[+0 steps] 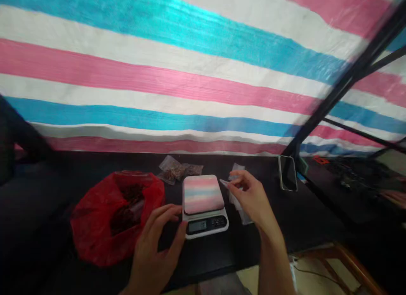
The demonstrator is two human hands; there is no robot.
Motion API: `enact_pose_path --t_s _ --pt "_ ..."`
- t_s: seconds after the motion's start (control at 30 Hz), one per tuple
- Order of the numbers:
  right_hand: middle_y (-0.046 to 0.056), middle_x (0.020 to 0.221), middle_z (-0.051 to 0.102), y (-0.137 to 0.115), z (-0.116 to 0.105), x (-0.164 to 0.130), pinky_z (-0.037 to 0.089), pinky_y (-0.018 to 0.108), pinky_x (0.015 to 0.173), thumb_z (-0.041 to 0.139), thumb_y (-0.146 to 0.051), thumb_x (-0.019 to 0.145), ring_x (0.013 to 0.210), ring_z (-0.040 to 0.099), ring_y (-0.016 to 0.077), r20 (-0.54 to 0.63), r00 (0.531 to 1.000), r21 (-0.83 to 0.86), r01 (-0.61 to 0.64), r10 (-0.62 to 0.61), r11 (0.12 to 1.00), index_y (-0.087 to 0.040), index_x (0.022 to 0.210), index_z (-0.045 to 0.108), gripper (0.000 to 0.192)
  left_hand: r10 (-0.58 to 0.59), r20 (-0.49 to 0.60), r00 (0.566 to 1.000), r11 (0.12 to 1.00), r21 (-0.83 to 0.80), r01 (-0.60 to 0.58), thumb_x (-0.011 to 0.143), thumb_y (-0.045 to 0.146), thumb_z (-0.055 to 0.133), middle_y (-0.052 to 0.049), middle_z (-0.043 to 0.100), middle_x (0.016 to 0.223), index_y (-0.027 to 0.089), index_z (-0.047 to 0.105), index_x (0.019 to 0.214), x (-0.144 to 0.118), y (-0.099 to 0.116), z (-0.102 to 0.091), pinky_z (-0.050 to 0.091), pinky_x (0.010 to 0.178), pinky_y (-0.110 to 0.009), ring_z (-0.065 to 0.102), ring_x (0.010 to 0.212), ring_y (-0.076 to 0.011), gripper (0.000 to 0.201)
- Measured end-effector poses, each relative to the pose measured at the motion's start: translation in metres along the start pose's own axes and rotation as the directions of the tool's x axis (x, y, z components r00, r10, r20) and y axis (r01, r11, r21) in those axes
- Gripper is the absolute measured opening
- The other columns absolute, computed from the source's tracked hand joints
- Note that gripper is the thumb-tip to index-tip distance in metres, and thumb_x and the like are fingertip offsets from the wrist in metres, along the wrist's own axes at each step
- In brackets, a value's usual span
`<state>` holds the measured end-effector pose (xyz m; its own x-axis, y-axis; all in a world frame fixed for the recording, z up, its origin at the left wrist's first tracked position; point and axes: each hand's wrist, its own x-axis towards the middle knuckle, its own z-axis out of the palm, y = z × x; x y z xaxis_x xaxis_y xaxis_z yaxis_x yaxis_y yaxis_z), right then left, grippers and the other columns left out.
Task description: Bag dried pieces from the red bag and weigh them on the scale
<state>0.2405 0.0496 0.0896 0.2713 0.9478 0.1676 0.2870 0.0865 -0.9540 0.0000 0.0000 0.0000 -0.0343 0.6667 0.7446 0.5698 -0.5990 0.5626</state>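
Observation:
A digital kitchen scale (203,197) stands on the black table, its shiny platform bare and its display lit at the front. My left hand (160,240) is at the scale's left side, fingers apart, the tips at or very near its edge. To the right of the scale, my right hand (249,195) pinches a small clear plastic bag between thumb and fingers. Under and behind that hand lie more clear plastic bags (245,216). Left of the scale sits an open red plastic bag (95,219) with dark brown, loose bits inside.
Small filled clear bags (173,170) lie behind the scale. A smartphone (287,173) rests at the right, near a dark metal frame bar (330,102). Striped plastic sheeting (158,83) hangs behind the table. A wooden chair (352,265) stands below at the right.

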Motion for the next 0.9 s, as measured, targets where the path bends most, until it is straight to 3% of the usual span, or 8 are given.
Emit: enact_pose_path --t_s 0.13,0.27,0.4,0.57,0.7,0.9 --pt "-0.004 0.076 0.067 -0.027 0.040 -0.016 0.038 0.030 0.068 0.077 -0.028 0.076 0.071 0.055 0.0155 0.213 0.965 0.130 0.128 -0.154 0.983 -0.022 0.106 0.072 0.030 -0.090 0.089 0.992 0.996 -0.008 0.091 0.096 0.038 0.075 -0.012 0.060 0.149 0.031 0.046 0.156 -0.004 0.005 0.008 0.056 0.113 -0.050 0.064 0.134 -0.0308 0.066" --pt "-0.007 0.074 0.062 -0.044 0.068 -0.034 0.038 0.027 0.067 0.078 -0.017 0.076 0.070 0.051 0.0130 0.434 0.886 0.211 0.076 -0.163 0.974 -0.024 0.105 0.075 0.030 -0.218 0.037 0.975 0.975 -0.031 0.219 0.090 0.040 0.080 -0.013 0.048 0.165 0.036 0.033 0.166 -0.005 0.003 0.005 0.049 0.120 -0.063 0.053 0.149 -0.0387 0.090" --pt "-0.008 0.073 0.058 -0.052 0.087 -0.047 0.038 0.025 0.067 0.076 -0.006 0.074 0.070 0.050 0.0114 0.555 0.821 0.159 0.052 -0.133 0.986 -0.024 0.104 0.078 0.035 -0.278 0.005 0.960 0.952 -0.131 0.276 0.092 0.036 0.078 -0.010 0.064 0.153 0.036 0.050 0.156 -0.004 -0.003 -0.007 0.057 0.114 -0.054 0.065 0.139 -0.0344 0.070" --pt "-0.008 0.073 0.055 -0.058 0.107 -0.054 0.044 0.024 0.069 0.077 -0.010 0.076 0.076 0.059 0.0133 0.574 0.811 0.186 0.006 -0.113 0.983 -0.023 0.101 0.076 0.028 -0.317 0.059 0.947 0.915 -0.245 0.322 0.092 0.034 0.079 -0.007 0.070 0.148 0.034 0.056 0.152 -0.007 -0.005 -0.022 0.058 0.114 -0.047 0.070 0.135 -0.0298 0.064" --pt "-0.007 0.073 0.058 -0.059 0.120 -0.056 0.044 0.024 0.068 0.079 -0.016 0.078 0.073 0.056 0.0125 0.577 0.808 0.193 0.005 -0.118 0.981 -0.023 0.103 0.076 0.026 -0.357 0.009 0.934 0.902 -0.258 0.347 0.094 0.037 0.079 -0.006 0.072 0.145 0.035 0.059 0.148 -0.006 -0.009 -0.036 0.060 0.112 -0.042 0.071 0.133 -0.0269 0.057" --pt "-0.007 0.069 0.055 -0.060 0.130 -0.061 0.041 0.024 0.059 0.073 -0.025 0.088 0.065 0.051 0.0122 0.553 0.824 0.143 0.048 -0.120 0.989 -0.024 0.110 0.074 0.022 -0.166 -0.098 0.981 0.980 -0.125 0.153 0.093 0.033 0.080 -0.006 0.073 0.134 0.031 0.066 0.136 0.002 -0.023 -0.058 0.060 0.111 -0.040 0.071 0.127 -0.0255 0.046"
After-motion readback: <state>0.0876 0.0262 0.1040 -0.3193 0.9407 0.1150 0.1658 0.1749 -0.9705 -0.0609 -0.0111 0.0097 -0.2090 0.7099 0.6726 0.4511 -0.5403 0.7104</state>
